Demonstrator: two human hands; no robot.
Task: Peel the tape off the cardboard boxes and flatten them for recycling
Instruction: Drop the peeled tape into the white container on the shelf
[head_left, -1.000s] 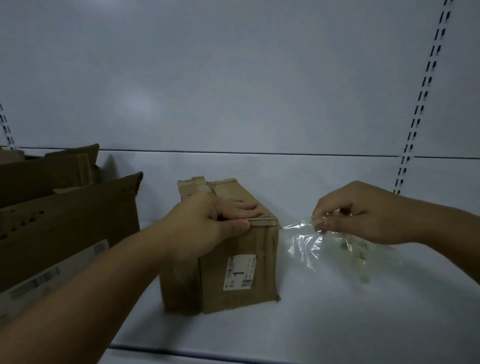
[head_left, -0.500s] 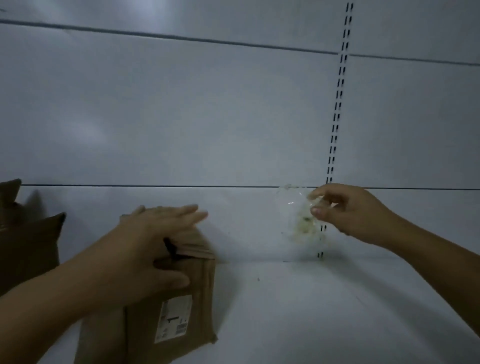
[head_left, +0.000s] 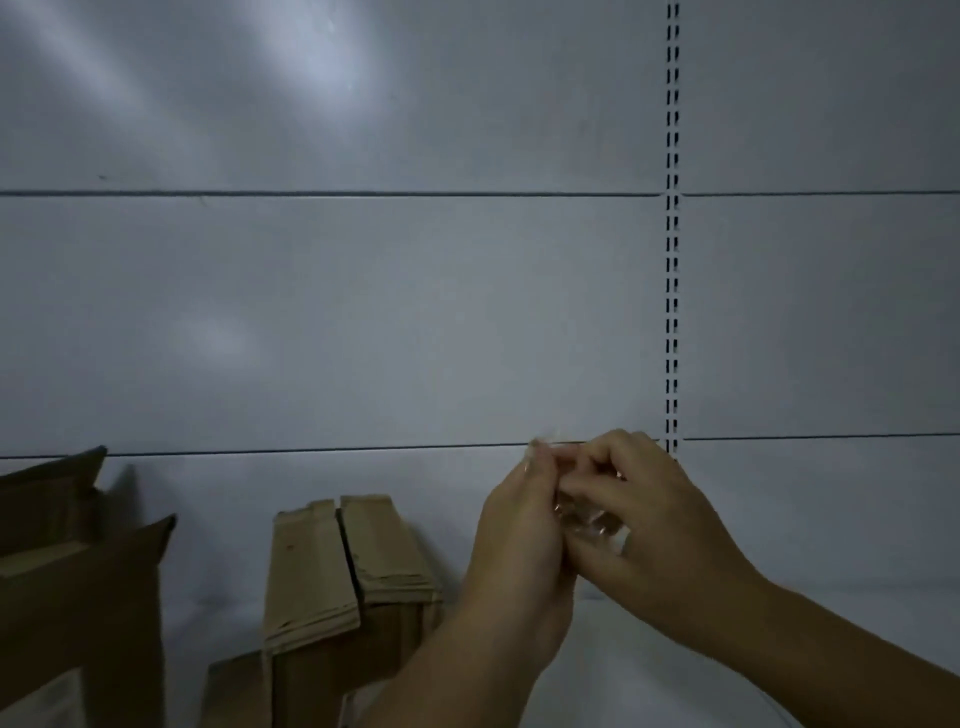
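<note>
A small brown cardboard box (head_left: 332, 577) stands on the white shelf (head_left: 649, 660) at lower centre; its two top flaps are parted along the middle seam with no tape over them. To its right my left hand (head_left: 519, 540) and my right hand (head_left: 654, 519) meet above the shelf. Both are closed around a crumpled wad of clear tape (head_left: 584, 519), most of it hidden between the fingers. Neither hand touches the box.
Larger dark cardboard boxes (head_left: 78, 587) with raised flaps stand at the lower left. A white panelled back wall (head_left: 363, 312) fills the view, with a slotted upright strip (head_left: 672, 234) at the right.
My left hand has left the box top and joined my right hand on the peeled tape, which is now bunched up. The view has tilted upward, showing more wall.
</note>
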